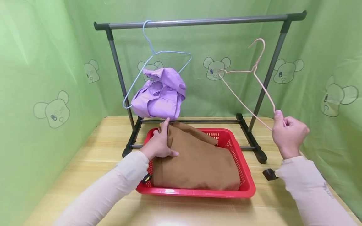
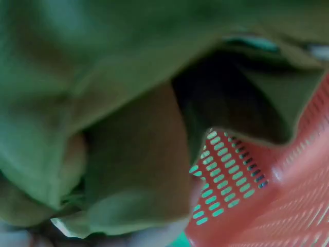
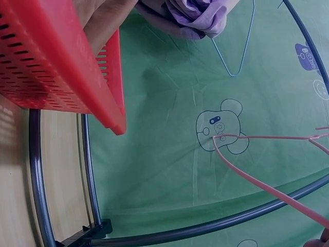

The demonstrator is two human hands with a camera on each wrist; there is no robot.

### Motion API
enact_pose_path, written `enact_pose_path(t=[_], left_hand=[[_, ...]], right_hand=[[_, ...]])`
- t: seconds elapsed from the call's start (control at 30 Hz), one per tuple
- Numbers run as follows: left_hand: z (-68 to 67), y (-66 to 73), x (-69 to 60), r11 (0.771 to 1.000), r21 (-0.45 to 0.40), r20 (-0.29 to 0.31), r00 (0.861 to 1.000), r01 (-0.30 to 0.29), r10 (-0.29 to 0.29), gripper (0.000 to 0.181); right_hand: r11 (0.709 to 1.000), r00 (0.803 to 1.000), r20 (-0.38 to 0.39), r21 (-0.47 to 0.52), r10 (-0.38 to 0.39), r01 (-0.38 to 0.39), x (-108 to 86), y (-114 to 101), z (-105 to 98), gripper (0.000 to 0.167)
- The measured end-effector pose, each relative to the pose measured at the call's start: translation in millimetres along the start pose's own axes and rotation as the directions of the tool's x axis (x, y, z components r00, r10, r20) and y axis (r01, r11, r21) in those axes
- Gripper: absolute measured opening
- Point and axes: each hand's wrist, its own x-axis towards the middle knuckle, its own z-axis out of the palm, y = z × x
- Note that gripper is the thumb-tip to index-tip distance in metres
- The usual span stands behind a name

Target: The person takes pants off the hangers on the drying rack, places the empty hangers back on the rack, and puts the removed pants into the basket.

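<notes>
A brown folded garment (image 1: 198,163) lies in a red basket (image 1: 249,188). My left hand (image 1: 159,142) rests at its left edge, index finger and thumb spread wide apart on the cloth. Brown folds (image 2: 139,154) fill much of the left wrist view and hide most of those fingers. Held up at the right, a pink wire hanger (image 1: 240,94) has its lower right corner gripped in my right hand (image 1: 291,131); its hook hangs free below the rail. A purple garment (image 1: 161,94) is draped over a blue hanger (image 1: 167,52), which hooks on the rail.
A grey clothes rack (image 1: 198,22) stands behind the basket on the wooden table (image 1: 93,175). Green curtains (image 1: 28,62) with bear drawings enclose the back and sides. A small black object (image 1: 269,174) lies by my right sleeve.
</notes>
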Motion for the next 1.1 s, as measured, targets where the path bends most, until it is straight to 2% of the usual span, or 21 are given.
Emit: enact_pose_path(t=[0.13,0.3,0.53,0.77,0.97,1.1], left_hand=[[1.1,0.5,4.6,0.996,0.088,0.051,0.999,-0.013,0.008,0.128],[5.6,-2.9,10.9,0.984,0.18,0.141,0.99,0.002,-0.028,0.122],[12.0,-4.3,22.4,0.953,0.303,0.18,0.982,0.004,-0.062,0.123],[14.3,-6.9,26.3,0.94,0.341,0.236,0.967,0.007,-0.093,0.112],[17.0,-12.8,28.7,0.929,0.368,0.319,0.943,-0.033,-0.093,0.101],[19.4,-15.5,29.3,0.924,0.378,0.352,0.932,-0.06,-0.084,0.095]], right_hand=[[1.0,1.0,-0.001,-0.001,-0.001,0.001,0.7,0,0,0.05],[1.0,1.0,0.0,0.003,-0.006,0.006,0.4,1,0,0.05],[1.0,1.0,-0.003,0.0,-0.003,0.003,-0.1,2,0,0.05],[1.0,1.0,-0.011,-0.007,0.003,-0.003,-0.6,3,0,0.05],[1.0,1.0,-0.006,-0.009,0.002,-0.003,-0.9,4,-1,0.05],[1.0,1.0,-0.002,-0.012,-0.008,0.008,-1.8,4,-1,0.051]])
